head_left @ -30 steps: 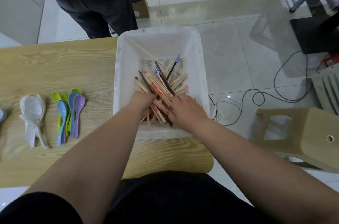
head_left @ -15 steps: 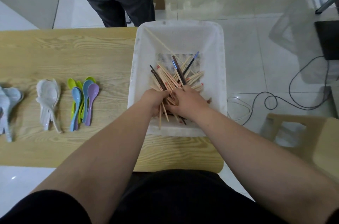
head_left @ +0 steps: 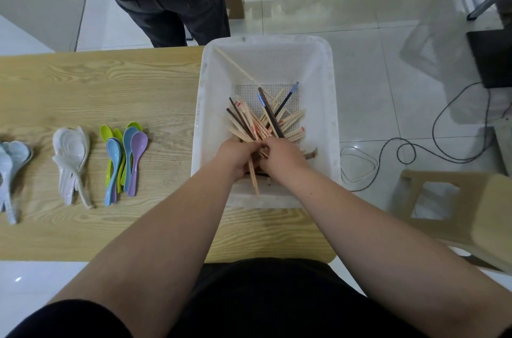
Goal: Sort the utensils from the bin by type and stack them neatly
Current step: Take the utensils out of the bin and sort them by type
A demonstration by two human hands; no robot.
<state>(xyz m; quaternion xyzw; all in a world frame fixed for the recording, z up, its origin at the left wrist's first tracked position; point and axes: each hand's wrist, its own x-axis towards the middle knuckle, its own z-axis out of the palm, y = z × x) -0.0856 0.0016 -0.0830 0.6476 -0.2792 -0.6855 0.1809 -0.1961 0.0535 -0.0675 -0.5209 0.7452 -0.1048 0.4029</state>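
Note:
A white plastic bin [head_left: 327, 104] stands at the right end of the wooden table [head_left: 97, 88]. Inside it lies a bundle of chopsticks [head_left: 260, 121], mostly pale wood with a few dark ones. My left hand [head_left: 235, 156] and my right hand [head_left: 282, 156] meet over the near end of the bundle, both with fingers curled round the chopsticks. One pale chopstick [head_left: 235, 66] leans apart along the bin's far left wall. On the table to the left lie coloured plastic spoons [head_left: 124, 154], white spoons [head_left: 72, 160] and pale blue spoons [head_left: 11, 168] in separate stacks.
A person in dark trousers [head_left: 171, 5] stands beyond the table's far edge. A wooden stool [head_left: 457, 199] sits on the floor at the right, with cables [head_left: 401, 152] trailing beside the bin. The table's right end stops just under the bin.
My hands have drawn together and gathered the chopsticks into a tighter bundle near the bin's front. The view has shifted, bringing the pale blue spoons into sight at the left.

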